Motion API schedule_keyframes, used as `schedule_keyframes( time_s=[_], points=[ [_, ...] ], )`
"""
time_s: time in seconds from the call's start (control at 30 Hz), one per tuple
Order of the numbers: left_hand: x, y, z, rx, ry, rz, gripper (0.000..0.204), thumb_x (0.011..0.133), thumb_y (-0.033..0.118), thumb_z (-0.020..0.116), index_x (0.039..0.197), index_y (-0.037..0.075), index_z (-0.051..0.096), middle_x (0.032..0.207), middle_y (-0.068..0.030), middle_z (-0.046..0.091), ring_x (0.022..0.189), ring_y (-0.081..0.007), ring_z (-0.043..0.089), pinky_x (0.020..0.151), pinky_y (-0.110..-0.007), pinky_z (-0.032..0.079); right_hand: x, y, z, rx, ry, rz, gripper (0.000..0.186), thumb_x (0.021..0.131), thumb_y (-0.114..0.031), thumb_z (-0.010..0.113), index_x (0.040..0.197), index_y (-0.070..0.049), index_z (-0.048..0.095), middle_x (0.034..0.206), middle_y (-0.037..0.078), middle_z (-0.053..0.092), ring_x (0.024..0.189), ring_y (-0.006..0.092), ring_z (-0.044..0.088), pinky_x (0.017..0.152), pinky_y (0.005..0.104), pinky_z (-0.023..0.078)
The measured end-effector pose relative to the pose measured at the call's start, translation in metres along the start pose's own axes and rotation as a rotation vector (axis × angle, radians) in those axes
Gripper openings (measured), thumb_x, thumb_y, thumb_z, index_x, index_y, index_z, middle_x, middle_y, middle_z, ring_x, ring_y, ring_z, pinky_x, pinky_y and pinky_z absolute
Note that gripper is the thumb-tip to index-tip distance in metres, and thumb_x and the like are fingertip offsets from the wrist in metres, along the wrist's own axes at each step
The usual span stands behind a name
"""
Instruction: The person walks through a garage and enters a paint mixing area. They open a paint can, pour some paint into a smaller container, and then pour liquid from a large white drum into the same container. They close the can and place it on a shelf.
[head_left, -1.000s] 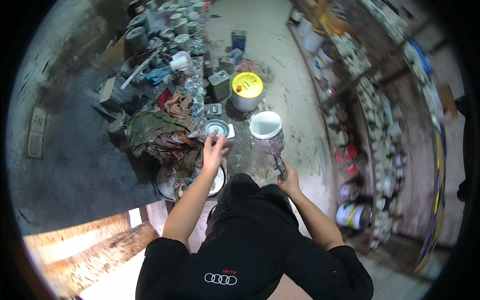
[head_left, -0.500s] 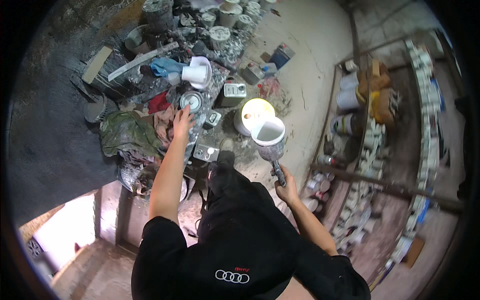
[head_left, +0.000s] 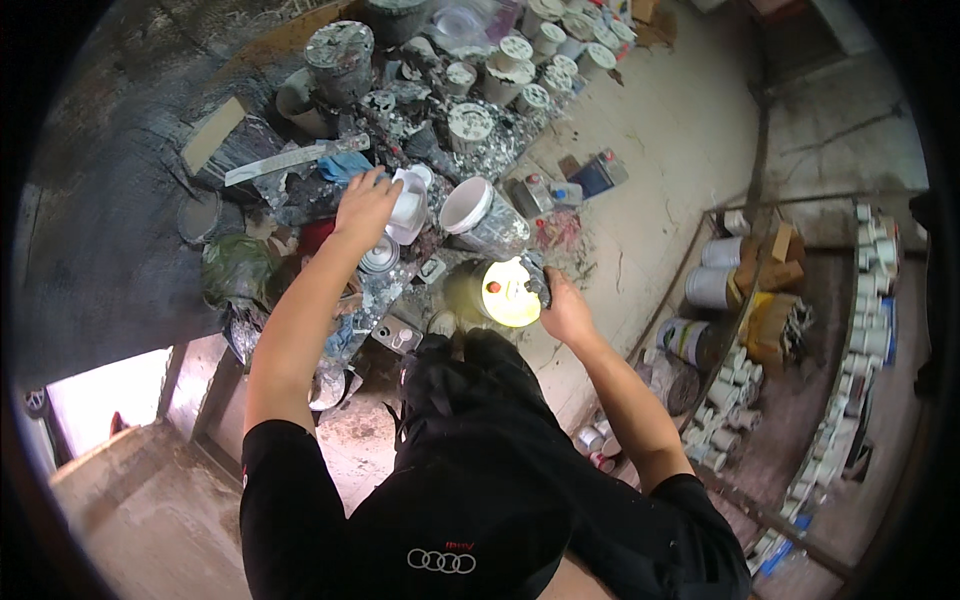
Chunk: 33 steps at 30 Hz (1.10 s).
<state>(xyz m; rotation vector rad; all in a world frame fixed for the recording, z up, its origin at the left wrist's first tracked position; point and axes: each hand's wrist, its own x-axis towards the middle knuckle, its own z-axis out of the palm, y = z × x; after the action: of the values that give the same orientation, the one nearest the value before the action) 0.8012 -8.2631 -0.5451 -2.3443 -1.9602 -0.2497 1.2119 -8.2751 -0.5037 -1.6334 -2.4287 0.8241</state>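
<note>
In my right hand point(head_left: 567, 308) is a spray gun point(head_left: 535, 278), its dark handle wrapped by my fingers. Its large paint-smeared cup point(head_left: 495, 222) leans to the left, the white inside of its open mouth showing. My left hand point(head_left: 368, 205) reaches over the cluttered bench, fingers stretched out beside a translucent white plastic tub point(head_left: 408, 212). Whether the fingertips touch the tub's rim I cannot tell. A round metal lid or can top point(head_left: 379, 256) lies just nearer than the tub. Below the spray gun stands a pail with a brightly lit yellowish top point(head_left: 512, 292).
Several paint-crusted tubs point(head_left: 470, 125) crowd the bench's far part. A flat stick point(head_left: 295, 160) and blue cloth point(head_left: 343, 166) lie left of my hand. Metal cans point(head_left: 398, 334) and a blue jug point(head_left: 602, 172) stand on the floor. Shelves with many small containers point(head_left: 868, 335) line the right side.
My left hand has moved from the round metal lid farther away to the plastic tub. The spray gun in my right hand has moved away from me and tipped left. The view has shifted too.
</note>
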Motion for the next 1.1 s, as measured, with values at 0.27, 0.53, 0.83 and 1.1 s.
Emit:
schedule_keyframes(
  time_s=[0.27,0.53,0.83,1.1],
  points=[
    [-0.003,0.010,-0.025,-0.080,-0.170,-0.144,0.048,0.077,0.009,0.072,0.125,0.008,0.068,0.119,-0.0146,0.061,0.119,-0.0372,0.062,0.102,-0.047,0.049,0.066,0.009,-0.012,-0.119,-0.121,-0.154,0.059,0.076,0.003,0.064,0.134,0.003,0.054,0.122,0.030,0.064,0.110,0.0482,0.066,0.091,0.0537,0.056],
    [-0.082,0.024,-0.061,-0.381,0.058,-0.608,0.063,0.075,0.019,0.081,0.134,0.005,0.065,0.123,-0.0186,0.063,0.103,-0.0377,0.069,0.091,-0.045,0.056,0.117,0.006,-0.043,-0.310,-0.197,-0.304,0.050,0.077,0.003,0.067,0.125,0.007,0.052,0.128,0.030,0.060,0.109,0.0464,0.068,0.088,0.0500,0.060],
    [-0.075,0.034,-0.070,-1.813,0.628,-0.935,0.057,0.100,0.009,0.059,0.156,0.004,0.046,0.148,-0.0172,0.056,0.128,-0.0291,0.063,0.106,-0.043,0.053,0.147,-0.054,-0.088,-0.754,-0.191,-0.401,0.051,0.082,-0.006,0.075,0.125,0.004,0.049,0.127,0.024,0.061,0.119,0.0385,0.065,0.093,0.0421,0.061],
    [0.013,-0.007,-0.046,-2.211,0.573,-0.878,0.072,0.096,0.024,0.066,0.161,0.009,0.037,0.143,-0.0145,0.059,0.115,-0.0256,0.068,0.096,-0.039,0.056,0.131,-0.109,-0.099,-1.052,-0.129,-0.367,0.036,0.093,-0.007,0.067,0.123,0.001,0.050,0.119,0.021,0.065,0.114,0.0347,0.069,0.086,0.0398,0.063]
  ],
)
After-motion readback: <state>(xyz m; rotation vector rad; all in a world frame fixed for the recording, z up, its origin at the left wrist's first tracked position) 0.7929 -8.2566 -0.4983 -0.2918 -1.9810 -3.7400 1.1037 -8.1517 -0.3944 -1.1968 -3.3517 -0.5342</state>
